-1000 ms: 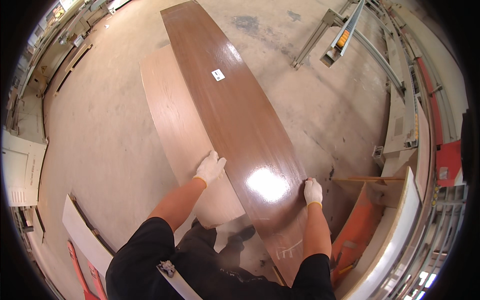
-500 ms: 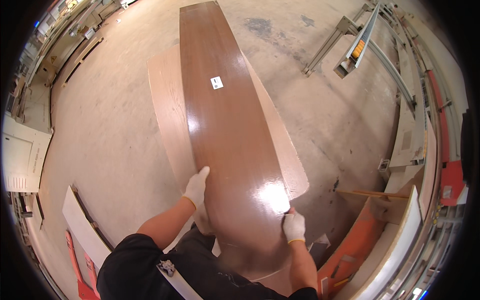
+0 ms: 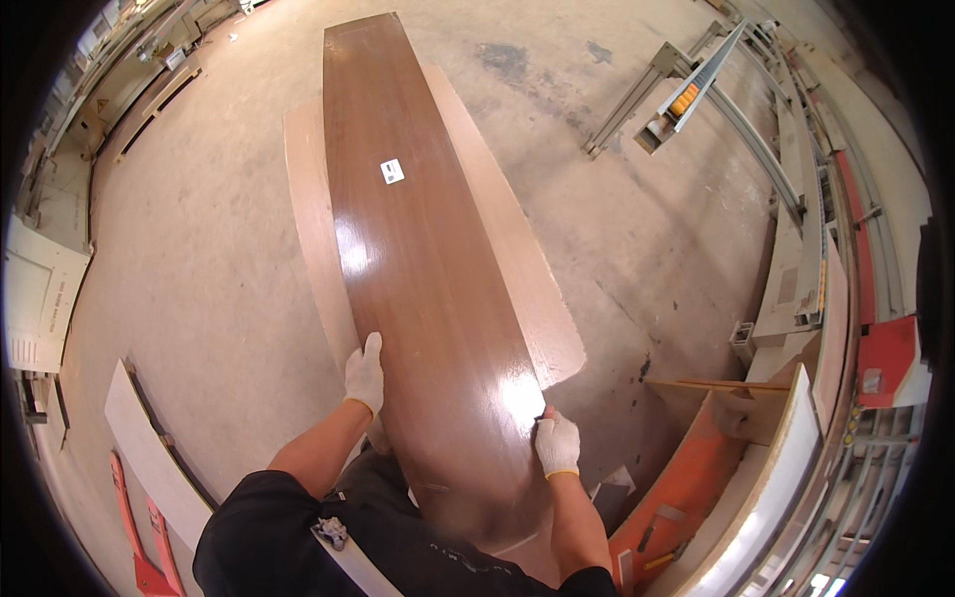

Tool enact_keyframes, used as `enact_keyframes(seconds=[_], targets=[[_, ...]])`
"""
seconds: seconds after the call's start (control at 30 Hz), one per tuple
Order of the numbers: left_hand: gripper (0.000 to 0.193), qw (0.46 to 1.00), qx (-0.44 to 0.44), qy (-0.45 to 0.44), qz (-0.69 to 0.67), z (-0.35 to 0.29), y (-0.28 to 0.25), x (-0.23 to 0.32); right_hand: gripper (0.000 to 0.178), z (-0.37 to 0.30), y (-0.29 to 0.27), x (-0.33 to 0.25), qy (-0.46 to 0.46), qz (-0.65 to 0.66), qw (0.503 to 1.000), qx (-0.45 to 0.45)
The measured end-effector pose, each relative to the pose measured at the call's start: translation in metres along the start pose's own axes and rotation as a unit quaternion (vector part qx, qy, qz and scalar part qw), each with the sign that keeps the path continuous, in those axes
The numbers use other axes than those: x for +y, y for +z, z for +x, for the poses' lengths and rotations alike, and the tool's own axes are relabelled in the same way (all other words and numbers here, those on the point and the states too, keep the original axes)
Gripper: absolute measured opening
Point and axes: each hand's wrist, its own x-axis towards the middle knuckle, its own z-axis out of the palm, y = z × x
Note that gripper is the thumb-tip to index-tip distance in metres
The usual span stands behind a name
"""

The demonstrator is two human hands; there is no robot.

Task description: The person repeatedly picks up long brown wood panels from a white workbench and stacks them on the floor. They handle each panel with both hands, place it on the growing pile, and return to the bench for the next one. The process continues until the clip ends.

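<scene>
A long brown wood-grain board [image 3: 428, 259] stretches away from my body, glossy where the light strikes it. A small white label [image 3: 392, 171] is stuck on its upper face. My left hand [image 3: 365, 376], in a white glove, grips the board's left edge with the thumb on top. On the right edge, closer to me, my gloved right hand [image 3: 557, 442] is closed round the board; most of its fingers are hidden. Below the board shows a wider pale panel [image 3: 542, 318], its sides jutting out left and right.
To the right stands an orange bin-like box [image 3: 686, 468] with pale boards and small tools. A metal roller frame [image 3: 686, 104] is farther off on that side. At lower left lie a white panel [image 3: 149, 428] and a red fork-shaped metal piece [image 3: 134, 527]. Machines [image 3: 45, 289] line the left.
The brown board and both hands have shifted left in the view, and the board's far end sits lower. The background has moved slightly left too. Both hands keep their grip.
</scene>
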Motion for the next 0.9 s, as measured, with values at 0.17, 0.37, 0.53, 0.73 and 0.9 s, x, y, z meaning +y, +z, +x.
enact_keyframes(seconds=[0.17,0.37,0.53,0.73,0.9], targets=[[0.068,1.000,0.003,0.005,0.019,0.013,0.016,-0.006,0.056,0.017,-0.011,-0.001,0.004,0.012,1.000,-0.001],[0.083,0.996,-0.005,0.018,0.085,0.010,0.036,0.001,0.056,0.034,-0.027,0.004,0.012,-0.013,1.000,0.016],[0.086,0.991,-0.010,0.031,0.128,0.005,0.063,0.027,0.060,0.058,-0.042,0.010,0.005,-0.023,0.999,0.048],[0.083,0.961,-0.092,0.091,0.246,0.021,0.081,0.065,0.060,0.099,-0.053,0.014,-0.002,-0.028,0.997,0.078],[0.071,0.827,-0.169,0.187,0.503,0.043,0.082,0.103,0.051,0.118,-0.054,0.020,-0.059,-0.095,0.989,0.101]])
